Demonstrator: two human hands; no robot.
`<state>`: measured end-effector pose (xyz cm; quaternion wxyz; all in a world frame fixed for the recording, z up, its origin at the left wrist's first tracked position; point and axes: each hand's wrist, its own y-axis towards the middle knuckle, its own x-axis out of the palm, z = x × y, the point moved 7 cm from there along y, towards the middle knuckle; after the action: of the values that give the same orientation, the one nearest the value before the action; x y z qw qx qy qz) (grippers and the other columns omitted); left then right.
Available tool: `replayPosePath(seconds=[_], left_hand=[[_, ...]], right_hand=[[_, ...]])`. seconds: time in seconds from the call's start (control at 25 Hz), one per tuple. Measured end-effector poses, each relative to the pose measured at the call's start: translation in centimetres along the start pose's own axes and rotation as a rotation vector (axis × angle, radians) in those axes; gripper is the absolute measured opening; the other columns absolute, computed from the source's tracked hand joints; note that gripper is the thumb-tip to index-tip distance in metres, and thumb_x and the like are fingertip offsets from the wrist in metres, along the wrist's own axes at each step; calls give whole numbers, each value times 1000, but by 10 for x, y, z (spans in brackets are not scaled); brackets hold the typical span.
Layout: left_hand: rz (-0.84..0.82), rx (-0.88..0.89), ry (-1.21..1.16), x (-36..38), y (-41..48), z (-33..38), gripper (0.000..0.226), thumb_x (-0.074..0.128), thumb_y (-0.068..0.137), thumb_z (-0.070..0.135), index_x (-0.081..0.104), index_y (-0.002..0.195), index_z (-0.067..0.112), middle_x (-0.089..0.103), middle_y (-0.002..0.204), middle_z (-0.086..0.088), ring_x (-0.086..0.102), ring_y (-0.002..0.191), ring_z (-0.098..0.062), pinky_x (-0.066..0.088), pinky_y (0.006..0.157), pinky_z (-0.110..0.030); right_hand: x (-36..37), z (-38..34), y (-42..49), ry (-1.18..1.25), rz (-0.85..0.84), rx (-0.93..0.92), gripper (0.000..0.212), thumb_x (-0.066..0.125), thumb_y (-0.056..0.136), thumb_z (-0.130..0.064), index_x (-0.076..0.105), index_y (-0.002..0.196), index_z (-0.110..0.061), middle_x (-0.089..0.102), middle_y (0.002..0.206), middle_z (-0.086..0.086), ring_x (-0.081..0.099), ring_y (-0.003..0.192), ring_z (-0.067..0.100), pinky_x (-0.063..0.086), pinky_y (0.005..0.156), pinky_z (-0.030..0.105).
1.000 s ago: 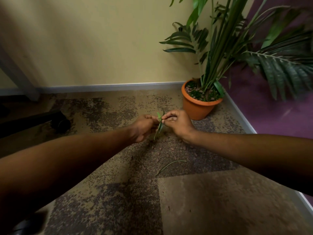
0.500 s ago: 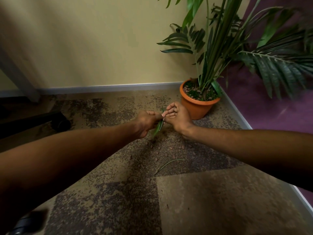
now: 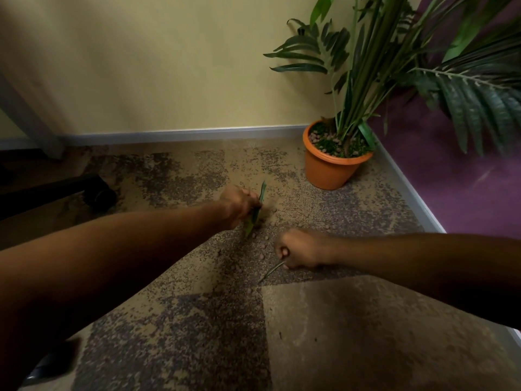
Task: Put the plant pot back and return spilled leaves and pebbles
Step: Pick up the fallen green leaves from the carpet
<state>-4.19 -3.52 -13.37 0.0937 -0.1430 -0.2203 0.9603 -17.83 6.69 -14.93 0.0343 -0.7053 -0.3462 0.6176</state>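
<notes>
An orange plant pot stands upright in the corner of the carpet, with tall green fronds and pebbles on its soil. My left hand grips green leaves a little above the floor. Lower and to the right, my right hand is down on the carpet, its fingers curled round one end of a thin leaf that lies on the floor. Several small brown pebbles lie scattered on the carpet between my two hands.
A yellow wall with a grey skirting board runs along the back, and a purple wall closes the right side. A black chair leg with a castor lies at the left. A grey table leg stands far left.
My hands have parted. The right hand left the leaves in my left hand, dropped down and right to the carpet and took hold of the thin leaf. The left hand kept its leaves.
</notes>
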Motion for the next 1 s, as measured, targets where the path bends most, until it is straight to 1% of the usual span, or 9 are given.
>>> replayPosePath(seconds=[0.08, 0.16, 0.28, 0.4, 0.52, 0.64, 0.76, 0.88, 1.0], left_hand=[[-24, -4, 3, 3, 1, -5, 15, 67, 92, -7, 67, 79, 2, 70, 96, -23, 70, 89, -32, 61, 72, -39], [-62, -10, -17, 5, 3, -8, 18, 66, 92, -8, 66, 78, 3, 69, 93, -21, 68, 83, -32, 60, 71, -39], [-80, -21, -39, 3, 7, -11, 12, 65, 93, -8, 67, 84, 1, 70, 87, -17, 68, 74, -27, 61, 68, -37], [-69, -31, -38, -2, 10, -9, 12, 64, 94, -7, 68, 86, 1, 71, 88, -15, 69, 80, -28, 60, 82, -46], [-84, -32, -27, -5, 10, -7, 12, 65, 93, -6, 69, 84, 2, 72, 89, -16, 71, 85, -31, 60, 89, -51], [-96, -34, -6, -1, 5, -5, 12, 67, 92, -6, 69, 84, 2, 73, 90, -17, 72, 88, -33, 60, 89, -53], [-123, -38, -15, 9, -2, -1, 6, 69, 90, -6, 70, 89, 0, 73, 89, -16, 72, 81, -29, 62, 86, -49], [-175, -17, -55, 23, -10, 10, 10, 69, 91, -5, 70, 101, -5, 72, 87, -15, 69, 71, -22, 62, 74, -37], [-193, 53, -91, 35, -18, 26, 18, 69, 92, -2, 70, 108, -11, 72, 86, -15, 69, 67, -20, 61, 67, -31]], right_hand=[[11, -6, 1, -216, -13, -37, 19, 73, 88, -24, 68, 105, -17, 68, 106, 3, 64, 95, 22, 56, 83, 36], [16, -10, 4, -286, 20, -57, 11, 65, 92, -14, 67, 102, -15, 66, 106, 7, 62, 92, 22, 54, 77, 34], [12, -16, 8, -211, 25, -97, 11, 56, 92, -8, 66, 94, -13, 63, 102, 7, 60, 89, 21, 53, 75, 35], [-10, -19, 6, -112, 70, -219, 6, 59, 92, -10, 62, 97, -13, 61, 102, 4, 58, 92, 19, 50, 79, 35], [-43, -2, 1, 170, 240, -210, 11, 62, 91, -8, 69, 98, -13, 66, 99, 2, 63, 87, 13, 52, 75, 29], [-70, 24, -10, 549, 522, -67, 9, 70, 89, -10, 75, 96, -7, 73, 93, 2, 66, 74, 1, 51, 65, 16], [-84, 45, -16, 849, 697, 83, 16, 78, 85, -6, 70, 99, -4, 76, 87, 10, 72, 78, 18, 59, 72, 34], [-89, 55, -19, 1030, 770, 211, 30, 84, 80, -6, 64, 102, -12, 74, 86, 7, 71, 77, 17, 58, 73, 31], [-91, 58, -19, 1129, 816, 290, 19, 85, 79, -5, 69, 88, -12, 72, 84, 5, 68, 77, 15, 58, 75, 29]])
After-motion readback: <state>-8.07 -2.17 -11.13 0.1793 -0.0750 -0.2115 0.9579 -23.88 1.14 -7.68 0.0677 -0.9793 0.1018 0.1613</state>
